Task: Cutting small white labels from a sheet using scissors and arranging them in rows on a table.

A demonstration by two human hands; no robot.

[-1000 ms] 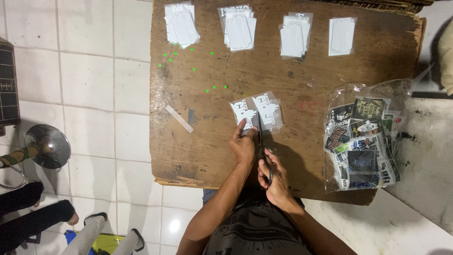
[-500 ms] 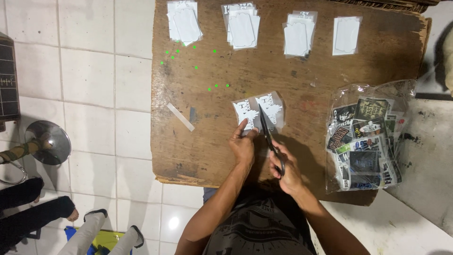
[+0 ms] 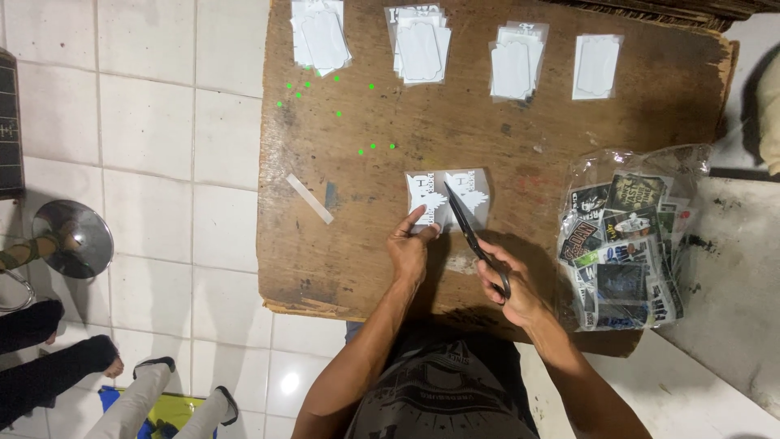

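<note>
Cutting step: left hand [image 3: 409, 252] pins printed sticker sheet [image 3: 449, 197], fingers flat. Right hand [image 3: 510, 286] clenched on black scissors [image 3: 471, 236], blades pointing 11 o'clock along sheet's midline. Next: steady straight cut between prints.

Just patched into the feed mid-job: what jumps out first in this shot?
At the middle of the worn wooden board, the left hand pins down a sheet of stickers while the right hand works black scissors up the gap between its two white designs. Four stacks of white packets line the board's far edge, and a clear bag of mixed stickers lies at the right.
</note>
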